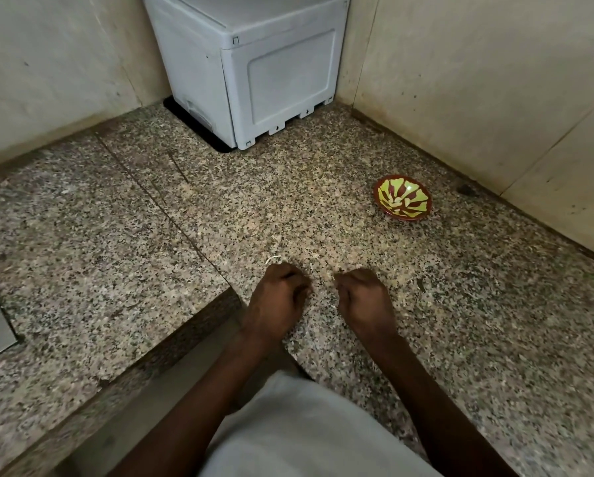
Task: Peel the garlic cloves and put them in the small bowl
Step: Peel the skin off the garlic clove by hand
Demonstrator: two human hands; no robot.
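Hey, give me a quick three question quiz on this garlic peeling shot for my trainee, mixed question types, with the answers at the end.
1. True or false: the small bowl sits between the two hands.
2. Which hand is nearer the bowl: A left hand, B right hand?
3. Fill in: the grey box stands in the far ___ of the counter.

Key: 1 false, it sits off to the right; 2 B; 3 corner.

Speckled granite counter point(323, 208); red-green patterned bowl point(403, 198), possibly floral.
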